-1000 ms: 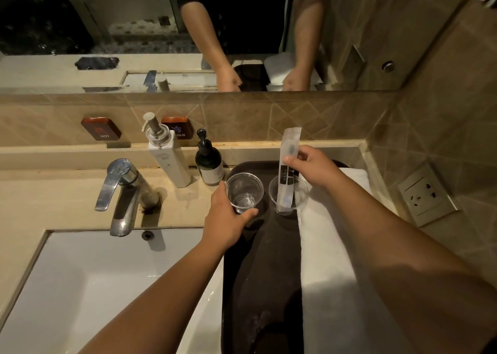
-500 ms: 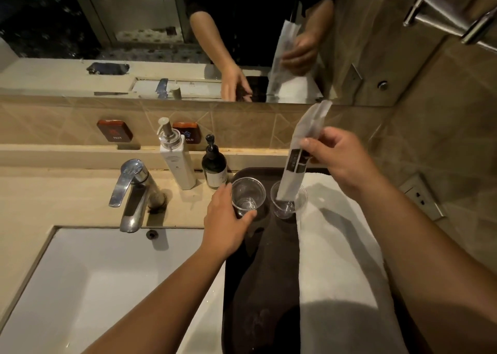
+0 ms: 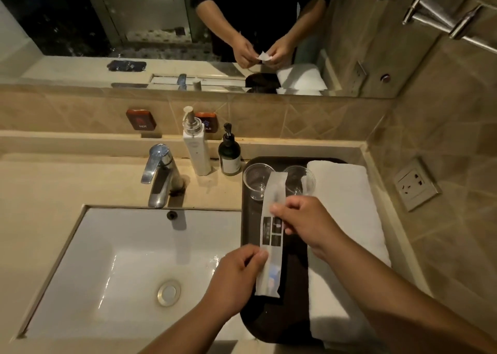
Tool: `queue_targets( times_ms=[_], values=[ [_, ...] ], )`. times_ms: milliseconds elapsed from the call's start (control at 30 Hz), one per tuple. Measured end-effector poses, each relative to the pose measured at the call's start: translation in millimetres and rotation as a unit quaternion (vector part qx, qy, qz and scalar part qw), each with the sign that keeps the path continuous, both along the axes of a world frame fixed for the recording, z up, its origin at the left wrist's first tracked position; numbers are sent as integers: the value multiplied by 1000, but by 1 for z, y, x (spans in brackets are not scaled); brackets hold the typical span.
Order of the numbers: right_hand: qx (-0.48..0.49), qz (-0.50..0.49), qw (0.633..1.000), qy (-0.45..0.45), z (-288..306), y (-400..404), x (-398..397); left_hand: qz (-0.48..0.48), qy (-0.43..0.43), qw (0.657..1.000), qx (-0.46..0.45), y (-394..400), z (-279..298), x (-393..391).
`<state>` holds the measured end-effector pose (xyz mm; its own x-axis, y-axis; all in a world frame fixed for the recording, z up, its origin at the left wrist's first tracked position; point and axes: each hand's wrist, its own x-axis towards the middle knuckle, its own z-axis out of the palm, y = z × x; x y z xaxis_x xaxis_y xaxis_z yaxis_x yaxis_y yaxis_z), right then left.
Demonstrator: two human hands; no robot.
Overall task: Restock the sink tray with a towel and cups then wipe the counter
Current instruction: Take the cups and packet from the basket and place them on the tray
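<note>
A dark tray [image 3: 248, 219] lies on the counter right of the sink. A folded white towel [image 3: 347, 205] covers its right side. Two clear plastic cups stand upright at its far end, the left cup [image 3: 255, 180] and the right cup [image 3: 297, 181], both empty. Above the tray I hold a long white sealed packet [image 3: 271, 235] with dark printed labels. My right hand [image 3: 304, 220] pinches it near its middle. My left hand [image 3: 238, 278] pinches its lower part. The packet's top edge overlaps the gap between the cups.
A white basin [image 3: 129, 270] with a chrome faucet [image 3: 158, 173] lies to the left. A white pump bottle [image 3: 196, 149] and a dark pump bottle [image 3: 229, 154] stand by the tray. A wall socket [image 3: 415, 184] and a metal rail [image 3: 443, 20] are on the right.
My right hand lifted the packet out of the right cup and brought it toward me. My left hand let go of the left cup and took the packet's lower end.
</note>
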<state>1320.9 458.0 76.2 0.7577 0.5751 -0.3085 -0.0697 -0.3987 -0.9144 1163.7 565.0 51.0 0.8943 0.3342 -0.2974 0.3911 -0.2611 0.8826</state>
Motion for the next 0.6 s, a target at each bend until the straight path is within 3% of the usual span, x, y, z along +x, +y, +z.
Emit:
queue_targets(
  times_ms=[233, 433, 600],
  values=[
    [-85, -92, 991, 41, -75, -7, -33, -30, 98, 989, 104, -15, -53, -14],
    [-200, -51, 972, -111, -117, 5, -23, -75, 116, 958, 251, -21, -71, 2],
    [-266, -13, 948, -175, -132, 7, -16, -180, 133, 897, 382, -21, -73, 8]
  ],
)
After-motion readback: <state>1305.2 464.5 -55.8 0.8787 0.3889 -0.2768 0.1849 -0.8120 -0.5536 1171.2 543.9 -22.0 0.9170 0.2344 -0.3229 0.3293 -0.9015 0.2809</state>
